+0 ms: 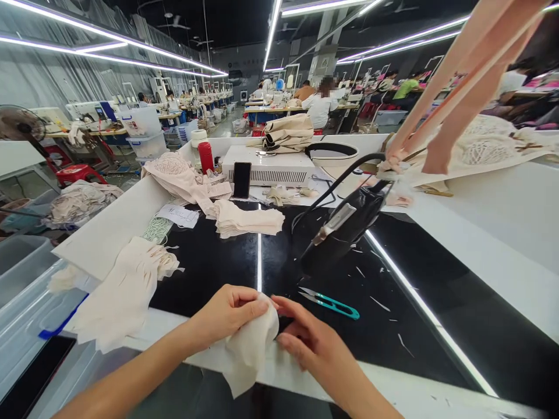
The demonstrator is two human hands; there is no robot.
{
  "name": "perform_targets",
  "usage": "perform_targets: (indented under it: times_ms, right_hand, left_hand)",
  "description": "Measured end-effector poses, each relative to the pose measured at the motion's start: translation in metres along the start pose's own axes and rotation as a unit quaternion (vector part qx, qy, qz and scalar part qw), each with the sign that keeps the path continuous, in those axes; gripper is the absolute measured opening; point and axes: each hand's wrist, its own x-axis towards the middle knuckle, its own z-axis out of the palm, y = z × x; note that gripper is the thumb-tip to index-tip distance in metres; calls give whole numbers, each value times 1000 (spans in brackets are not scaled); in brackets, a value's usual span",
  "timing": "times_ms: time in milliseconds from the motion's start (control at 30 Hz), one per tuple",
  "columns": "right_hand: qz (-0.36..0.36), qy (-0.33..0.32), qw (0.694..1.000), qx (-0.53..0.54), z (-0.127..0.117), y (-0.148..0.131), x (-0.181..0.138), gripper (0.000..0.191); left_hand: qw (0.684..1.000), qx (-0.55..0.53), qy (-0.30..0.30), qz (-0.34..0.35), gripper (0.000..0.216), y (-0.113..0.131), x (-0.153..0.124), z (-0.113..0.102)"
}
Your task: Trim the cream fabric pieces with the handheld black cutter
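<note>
A cream piece of fabric (253, 349) hangs over the front edge of the table, its top edge pinched between the thumb and fingers of my left hand (233, 311). My right hand (308, 334) is beside the fabric's right edge. Its index fingertip is close to or touching the top of the cloth, while thumb and fingers stand apart. Just beyond that hand, teal-handled thread snips (332, 304) lie on the black tabletop (209, 273). A stack of cream fabric pieces (248, 220) lies farther back, and more loose pieces (126, 285) are heaped at the left edge.
A black hand-held tool (347, 218) hangs by pink straps (463, 87) at the right, its cable running back. Behind are a phone (241, 179), a white vented box (266, 166) and a red bottle (205, 157). Thread scraps (379, 304) dot the tabletop. Plastic bins (26, 273) stand left.
</note>
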Motion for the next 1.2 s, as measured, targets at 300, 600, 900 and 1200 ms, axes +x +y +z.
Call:
perform_targets:
  times_ms: [300, 600, 900, 1200]
  right_hand:
    - [103, -112, 976, 155, 17, -16, 14, 37]
    - [157, -53, 983, 74, 21, -18, -3, 28]
    - [142, -77, 967, 198, 18, -19, -3, 48]
    - [172, -180, 945, 213, 39, -26, 19, 19]
  left_hand:
    - [989, 121, 82, 30, 52, -8, 0, -15]
    - [981, 152, 113, -30, 54, -22, -10, -31]
    - [989, 103, 96, -37, 60, -13, -19, -32]
    - [988, 151, 35, 17, 59, -13, -18, -45]
